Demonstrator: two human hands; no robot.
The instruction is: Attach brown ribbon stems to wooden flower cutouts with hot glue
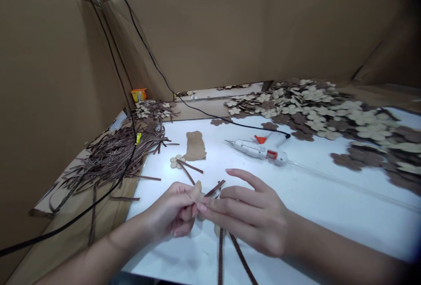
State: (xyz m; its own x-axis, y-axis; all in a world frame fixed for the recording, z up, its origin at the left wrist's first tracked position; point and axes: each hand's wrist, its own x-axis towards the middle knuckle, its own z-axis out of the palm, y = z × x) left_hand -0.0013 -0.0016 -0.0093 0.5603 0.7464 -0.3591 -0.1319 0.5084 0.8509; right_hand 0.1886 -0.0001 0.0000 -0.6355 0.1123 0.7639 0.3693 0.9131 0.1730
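Observation:
Between my two hands, a beige felt flower (196, 191) is folded and pinched. My left hand (176, 212) grips it with thumb and curled fingers. From the other side, my right hand (255, 215) pinches its edge with thumb and forefinger, the remaining fingers stretched out. A brown stitched ribbon (216, 187) sticks out beyond the fingertips; its attachment is hidden. Below my right hand, two more ribbons (221, 256) hang from a mostly covered beige flower. Farther off lies a beige flower with two ribbon tails (177, 161), beside a torn cardboard piece (195, 145).
A white glue gun (251, 149) with a clear glue stick lies beyond my right hand. Its black cable (210, 115) crosses the back. Brown ribbons (115, 153) are heaped left; beige and brown flowers (315, 109) pile up right. Cardboard walls (213, 35) enclose the white table (329, 232).

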